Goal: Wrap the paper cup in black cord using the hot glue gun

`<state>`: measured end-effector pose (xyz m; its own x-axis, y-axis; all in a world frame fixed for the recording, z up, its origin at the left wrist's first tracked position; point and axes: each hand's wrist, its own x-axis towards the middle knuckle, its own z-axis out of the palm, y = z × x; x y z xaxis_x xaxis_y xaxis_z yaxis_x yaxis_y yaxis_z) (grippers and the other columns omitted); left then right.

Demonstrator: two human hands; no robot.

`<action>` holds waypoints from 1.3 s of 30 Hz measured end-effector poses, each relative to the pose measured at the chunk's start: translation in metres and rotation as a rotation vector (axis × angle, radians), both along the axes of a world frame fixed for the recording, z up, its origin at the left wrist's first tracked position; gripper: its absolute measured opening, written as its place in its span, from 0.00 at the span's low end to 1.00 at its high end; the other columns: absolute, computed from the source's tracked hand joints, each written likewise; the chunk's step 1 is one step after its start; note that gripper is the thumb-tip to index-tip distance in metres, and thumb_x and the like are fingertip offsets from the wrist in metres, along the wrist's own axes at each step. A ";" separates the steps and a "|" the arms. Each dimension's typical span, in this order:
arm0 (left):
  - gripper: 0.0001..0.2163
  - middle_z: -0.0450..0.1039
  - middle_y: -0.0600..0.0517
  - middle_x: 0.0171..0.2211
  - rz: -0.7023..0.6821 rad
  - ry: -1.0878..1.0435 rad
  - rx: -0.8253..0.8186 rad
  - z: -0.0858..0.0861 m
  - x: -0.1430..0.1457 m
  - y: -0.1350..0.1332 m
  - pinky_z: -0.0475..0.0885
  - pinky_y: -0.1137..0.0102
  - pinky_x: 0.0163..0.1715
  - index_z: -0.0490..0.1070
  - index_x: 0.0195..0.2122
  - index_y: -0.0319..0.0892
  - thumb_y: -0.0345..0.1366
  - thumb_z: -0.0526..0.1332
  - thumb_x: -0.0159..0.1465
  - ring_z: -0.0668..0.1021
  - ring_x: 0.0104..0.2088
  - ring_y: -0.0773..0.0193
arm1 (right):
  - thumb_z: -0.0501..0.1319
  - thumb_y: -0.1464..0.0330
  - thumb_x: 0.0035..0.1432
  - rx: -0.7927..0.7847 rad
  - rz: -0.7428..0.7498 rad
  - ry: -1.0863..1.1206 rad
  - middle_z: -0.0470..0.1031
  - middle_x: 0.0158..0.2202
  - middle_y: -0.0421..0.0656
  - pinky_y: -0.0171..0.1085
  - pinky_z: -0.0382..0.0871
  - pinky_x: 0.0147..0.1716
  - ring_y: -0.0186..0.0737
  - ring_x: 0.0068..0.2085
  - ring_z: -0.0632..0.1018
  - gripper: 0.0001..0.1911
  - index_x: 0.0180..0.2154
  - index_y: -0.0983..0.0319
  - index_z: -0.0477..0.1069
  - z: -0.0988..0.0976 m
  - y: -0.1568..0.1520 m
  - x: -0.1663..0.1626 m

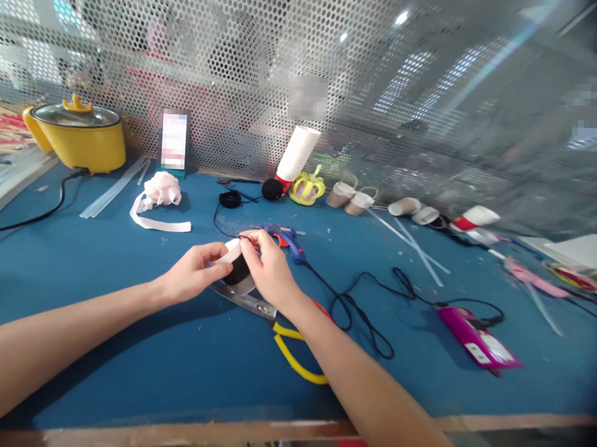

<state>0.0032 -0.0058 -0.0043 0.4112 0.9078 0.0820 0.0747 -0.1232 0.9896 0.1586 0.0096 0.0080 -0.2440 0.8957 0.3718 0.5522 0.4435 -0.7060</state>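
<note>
A white paper cup (pixel 231 252) with black cord wound around part of its side is held between both hands, over the middle of the table. My left hand (pixel 196 270) grips it from the left, thumb and fingers on the wall. With thumb and fingertips pinched at the cup's upper edge, my right hand (pixel 271 265) presses the black cord (pixel 217 220) there. That cord runs back to a small black coil (pixel 230 198). Scissors (pixel 298 369) with yellow and orange handles lie beneath the cup and my right forearm. A blue glue gun (pixel 292 242) rests just behind my right hand.
Further back are a black ball of cord (pixel 271 189), stacked paper cups (pixel 299 153), a yellow crown-shaped basket (pixel 307 186) and small handled cups (pixel 359 202). A yellow electric pot (pixel 87 142) and crumpled white paper strip (pixel 163 190) are left. A purple power strip (pixel 477 339) lies right.
</note>
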 end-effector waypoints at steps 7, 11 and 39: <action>0.08 0.63 0.55 0.24 -0.035 0.027 0.073 0.001 0.001 -0.002 0.62 0.73 0.30 0.64 0.27 0.37 0.37 0.56 0.56 0.66 0.27 0.69 | 0.56 0.65 0.51 -0.144 0.093 0.015 0.62 0.19 0.35 0.33 0.59 0.25 0.30 0.23 0.64 0.09 0.22 0.62 0.63 0.039 0.041 -0.007; 0.08 0.65 0.54 0.24 -0.033 0.027 0.089 0.000 0.001 -0.001 0.63 0.72 0.30 0.65 0.27 0.37 0.38 0.56 0.56 0.67 0.27 0.68 | 0.55 0.67 0.52 -0.031 0.194 -0.088 0.65 0.20 0.37 0.31 0.58 0.24 0.30 0.23 0.65 0.10 0.22 0.64 0.66 0.063 0.052 -0.042; 0.09 0.71 0.47 0.36 -0.008 0.051 0.136 -0.011 -0.002 0.008 0.65 0.66 0.43 0.65 0.27 0.38 0.40 0.55 0.57 0.71 0.43 0.58 | 0.60 0.69 0.47 -0.195 -0.357 -0.052 0.74 0.34 0.44 0.33 0.68 0.27 0.35 0.29 0.75 0.18 0.41 0.63 0.62 0.018 0.035 0.081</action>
<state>0.0014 0.0018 -0.0151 0.4250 0.8864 0.1834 0.1226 -0.2571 0.9586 0.2399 0.0442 0.0255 0.0809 0.9800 0.1818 0.6843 0.0780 -0.7250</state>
